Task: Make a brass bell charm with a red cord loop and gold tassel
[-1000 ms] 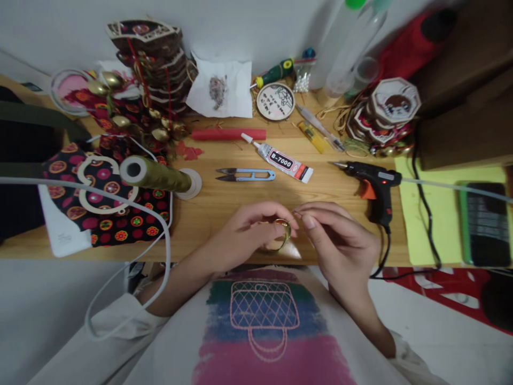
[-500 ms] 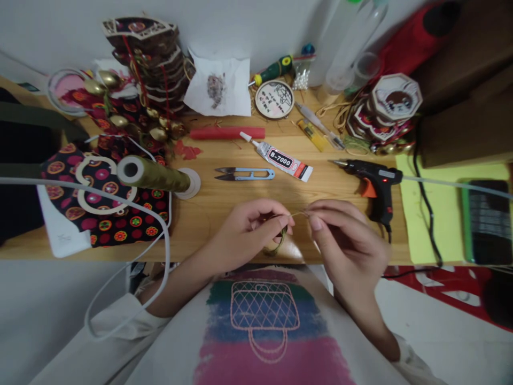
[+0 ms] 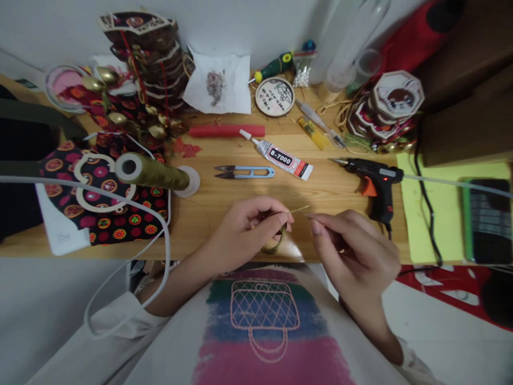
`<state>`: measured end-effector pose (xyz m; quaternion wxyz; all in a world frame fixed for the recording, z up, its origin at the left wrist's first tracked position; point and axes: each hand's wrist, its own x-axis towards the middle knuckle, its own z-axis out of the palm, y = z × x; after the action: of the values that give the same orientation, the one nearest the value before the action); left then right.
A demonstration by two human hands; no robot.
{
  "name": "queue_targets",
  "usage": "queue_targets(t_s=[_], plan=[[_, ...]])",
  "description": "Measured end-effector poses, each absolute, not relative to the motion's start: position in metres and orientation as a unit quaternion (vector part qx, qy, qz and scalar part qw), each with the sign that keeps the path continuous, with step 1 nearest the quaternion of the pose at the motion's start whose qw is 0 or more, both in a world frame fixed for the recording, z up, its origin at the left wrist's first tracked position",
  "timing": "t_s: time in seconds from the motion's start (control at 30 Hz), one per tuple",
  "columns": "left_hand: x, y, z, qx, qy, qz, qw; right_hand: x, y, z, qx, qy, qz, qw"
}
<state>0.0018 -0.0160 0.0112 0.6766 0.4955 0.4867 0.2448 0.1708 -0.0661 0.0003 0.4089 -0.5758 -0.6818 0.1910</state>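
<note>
My left hand [image 3: 256,227] is closed, with thumb and forefinger pinching a thin olive-green cord [image 3: 277,246]. The cord loops below my fingers, and its yellowish end sticks out to the right. Just right of that end, my right hand [image 3: 355,251] is closed in a pinch of thumb and forefinger. A very fine strand seems to show at those fingertips, too small to make out. Beyond my hands lie blue thread snips [image 3: 244,172] and a B-7000 glue tube [image 3: 282,156]. A spool of olive thread [image 3: 160,174] stands to the left.
A black hot glue gun [image 3: 374,179] with a lit red light lies at right, near a phone [image 3: 489,222] on yellow paper. Patterned fabric [image 3: 132,216] covers the left side. A white cable [image 3: 166,267] loops past my left forearm. Octagonal ornaments [image 3: 396,96] are stacked behind.
My right hand has moved slightly right and down, away from the cord. The cord's end, earlier stretched between both hands, now points up and right from my left hand, which stays in place.
</note>
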Motion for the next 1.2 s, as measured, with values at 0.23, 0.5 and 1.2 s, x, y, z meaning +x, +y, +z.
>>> queue_targets(t_s=[0.23,0.5,1.2], plan=[[0.0009,-0.0159,0.0106,0.512,0.487,0.244,0.664,0.1695,-0.0666,0.0027,-0.580,-0.684,0.194,0.398],[0.0012,-0.0177,0.0109,0.507,0.498,0.236,0.662,0.1666,-0.0668,0.0034,-0.596,-0.676,0.208,0.381],[-0.0004,-0.0192,0.0102,0.496,0.518,0.285,0.636,0.1629,-0.0677,-0.0031,-0.607,-0.643,0.219,0.414]])
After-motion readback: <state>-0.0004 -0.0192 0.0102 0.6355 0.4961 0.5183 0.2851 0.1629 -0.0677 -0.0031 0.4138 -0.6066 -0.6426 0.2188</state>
